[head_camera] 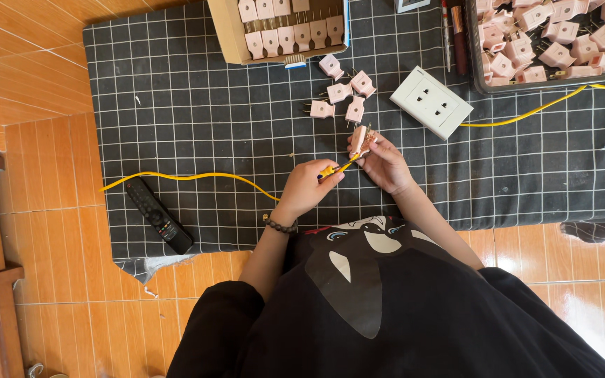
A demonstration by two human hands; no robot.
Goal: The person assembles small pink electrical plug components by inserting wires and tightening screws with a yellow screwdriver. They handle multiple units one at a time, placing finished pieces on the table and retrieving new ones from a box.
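Observation:
My left hand point(307, 185) grips a small yellow-handled screwdriver point(337, 169) whose tip points at a pink plug point(360, 138). My right hand point(384, 162) holds that plug upright over the black grid cloth point(197, 105). Several loose pink plugs point(343, 89) lie just beyond my hands. A white wall socket point(431, 101) with a yellow cable point(526, 112) sits to the right of them.
A cardboard box point(227, 35) of pink plugs stands at the top centre, and a dark tray point(476, 63) full of plugs at the top right. A black remote point(158, 215) and a yellow wire point(190, 176) lie on the cloth's left. Orange tiles point(43, 175) surround the cloth.

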